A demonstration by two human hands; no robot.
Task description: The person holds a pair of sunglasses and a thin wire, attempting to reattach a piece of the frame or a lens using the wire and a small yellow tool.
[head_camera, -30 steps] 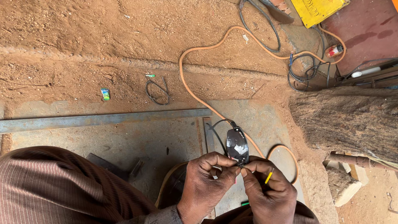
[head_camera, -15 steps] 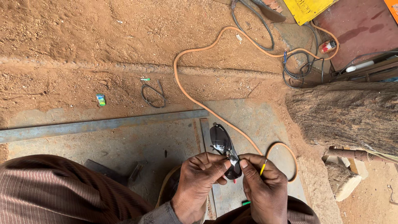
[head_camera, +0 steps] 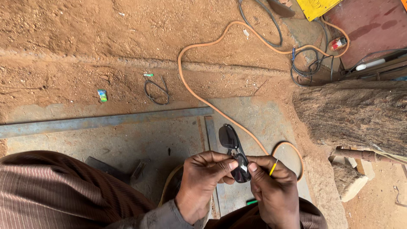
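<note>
Left hand (head_camera: 203,180): fingers curled, thumb and forefinger pinching the near lens of a pair of dark sunglasses (head_camera: 234,152). Right hand (head_camera: 273,191): closed on the same end from the other side, thumb pressed to the lens, a thin yellow stick (head_camera: 273,167) tucked between its fingers. Sunglasses: held between both hands above the lap, far lens angled away over a grey metal plate (head_camera: 127,140). Step in hand, by judgement: working at the lens or frame, possibly seating or cleaning it; a steady pinch and light thumb pressure seem called for. Surroundings: orange cable (head_camera: 203,97) looping across sandy ground (head_camera: 85,34); rough tree trunk (head_camera: 356,114) at right; yellow box (head_camera: 316,6) beyond.
</note>
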